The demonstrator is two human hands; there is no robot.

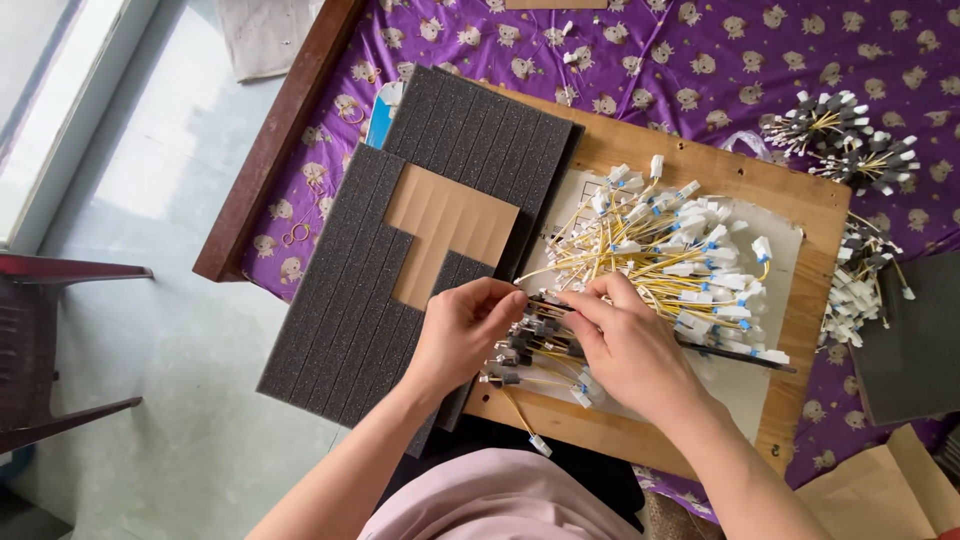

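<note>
My left hand [462,330] and my right hand [625,345] meet over a wooden board [700,165], both pinching one thin black foam strip [548,303] between their fingertips. Just below the hands lies a small bundle of yellow wires wrapped in black foam [530,360]. To the right of my hands is a loose heap of yellow wires with white connectors [670,250] on a pale sheet. A sheet of black foam cut into strips [350,300], with brown backing showing where strips are gone, lies to the left, partly under my left hand.
Another black foam sheet [480,130] lies behind the first. Finished black-wrapped wire bundles [850,140] sit at the upper right on a purple patterned cloth [720,60]. A dark foam pad [915,340] and brown paper [880,490] are at the right. A dark chair [50,340] stands on the floor at the left.
</note>
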